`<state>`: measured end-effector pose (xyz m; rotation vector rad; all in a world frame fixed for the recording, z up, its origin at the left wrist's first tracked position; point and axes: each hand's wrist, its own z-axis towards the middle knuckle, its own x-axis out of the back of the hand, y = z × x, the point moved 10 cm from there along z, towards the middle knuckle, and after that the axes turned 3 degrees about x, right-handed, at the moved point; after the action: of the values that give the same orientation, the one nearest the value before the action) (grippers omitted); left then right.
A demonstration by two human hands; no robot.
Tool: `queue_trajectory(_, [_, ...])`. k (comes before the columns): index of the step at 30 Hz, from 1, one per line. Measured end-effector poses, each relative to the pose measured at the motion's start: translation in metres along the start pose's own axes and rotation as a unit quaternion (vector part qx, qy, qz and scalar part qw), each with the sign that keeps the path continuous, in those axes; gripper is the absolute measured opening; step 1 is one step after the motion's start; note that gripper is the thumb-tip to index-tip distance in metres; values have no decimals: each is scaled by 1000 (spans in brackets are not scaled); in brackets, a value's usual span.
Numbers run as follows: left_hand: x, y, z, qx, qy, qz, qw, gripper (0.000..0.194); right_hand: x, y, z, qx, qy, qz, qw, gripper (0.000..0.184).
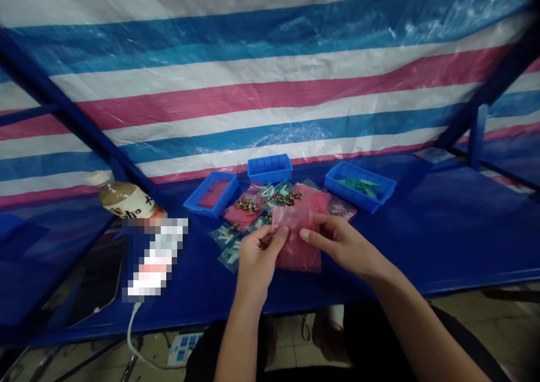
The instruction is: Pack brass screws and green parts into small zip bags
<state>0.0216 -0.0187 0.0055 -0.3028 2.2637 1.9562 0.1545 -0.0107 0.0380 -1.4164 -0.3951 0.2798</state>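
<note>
A pink plastic bag (pixel 297 252) is between my two hands, above the near part of the blue table. My left hand (pixel 258 255) pinches its left side, thumb on top. My right hand (pixel 337 241) grips the bag's upper right part, with thumb and fingers closed on it. Just beyond lies a pile of small bags: pink ones with brass-coloured metal pieces (pixel 248 205) on them, and green-tinted ones with white strips (pixel 230 252). Whether anything is inside the held bag I cannot tell.
Behind the pile stand a blue tray with pink bags (pixel 211 206), another blue tray (pixel 270 169) and a blue tray with green bags (pixel 360 202). At left are a bottle (pixel 126 199), a dark tablet-like slab (pixel 95 281) and a white cable (pixel 130 328). A striped sheet (pixel 270 100) hangs behind.
</note>
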Motion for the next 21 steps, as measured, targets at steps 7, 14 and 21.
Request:
queue_trajectory(7, [-4,18,-6,-44,-34,87,995,27,10,7,-1,-13,67,-33,997,33])
queue_trajectory(14, [16,32,-8,-39,-50,28,998,28,-14,10,-4,-16,84,-65,994,27])
queue_trajectory(21, [27,31,-10,-27,-111,41,993,38,-13,-6,-5,-14,17,-145,989,24])
